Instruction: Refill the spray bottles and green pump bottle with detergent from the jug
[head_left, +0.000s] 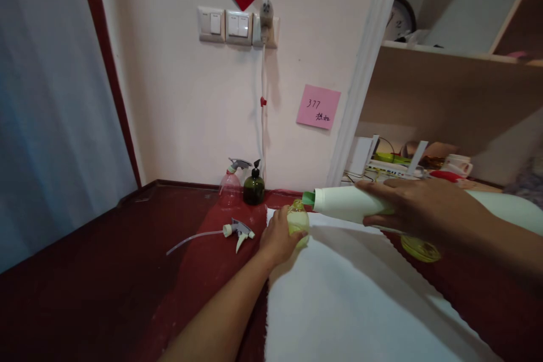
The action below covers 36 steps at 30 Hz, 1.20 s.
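Note:
My left hand (pixel 280 237) is wrapped round a small yellow-green clear bottle (pixel 298 222) that stands on the white cloth (pixel 360 300). My right hand (pixel 418 206) grips a large white bottle (pixel 348 203), held nearly flat with its green neck (pixel 308 199) just above the small bottle's mouth. A loose white spray trigger head (pixel 240 231) with its dip tube lies on the dark red tabletop (pixel 106 271), left of my left hand.
A pink spray bottle (pixel 231 184) and a dark green pump bottle (pixel 254 186) stand against the wall. A yellow-green lid (pixel 421 249) lies under my right wrist. Shelves at right hold a router (pixel 392 167) and cups. A cable hangs from the wall socket (pixel 266 28).

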Tool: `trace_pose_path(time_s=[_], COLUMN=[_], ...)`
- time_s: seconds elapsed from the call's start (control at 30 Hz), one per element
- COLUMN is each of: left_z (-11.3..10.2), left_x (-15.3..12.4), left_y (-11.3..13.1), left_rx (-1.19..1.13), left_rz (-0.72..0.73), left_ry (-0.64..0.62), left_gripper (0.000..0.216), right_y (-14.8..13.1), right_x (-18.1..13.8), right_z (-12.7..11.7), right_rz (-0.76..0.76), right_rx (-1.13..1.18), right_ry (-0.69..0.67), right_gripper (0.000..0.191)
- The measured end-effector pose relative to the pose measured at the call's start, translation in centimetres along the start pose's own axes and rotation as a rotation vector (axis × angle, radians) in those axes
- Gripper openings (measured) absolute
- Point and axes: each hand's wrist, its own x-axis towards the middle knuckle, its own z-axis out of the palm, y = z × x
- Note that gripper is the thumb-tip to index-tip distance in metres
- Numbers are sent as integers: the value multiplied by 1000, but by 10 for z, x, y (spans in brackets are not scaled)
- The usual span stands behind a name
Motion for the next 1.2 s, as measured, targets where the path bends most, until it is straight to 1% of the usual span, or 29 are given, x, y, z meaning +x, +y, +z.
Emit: trace_pose_path(time_s=[0.8,1.0,1.2], left_z=[-1,-1,0], left_x=[0,0,0], left_y=[0,-1,-1], left_rx=[2,-6,-6], left_rz=[1,3,5], left_ry=[0,-3,3], left_gripper=[69,69,70], right_y=[0,0,0], right_x=[0,1,3], right_z=[-3,-3,-3], right_rz=[26,48,62], right_rx=[-8,5,-4], right_ry=[-56,-110,-120], right_gripper=[49,49,50])
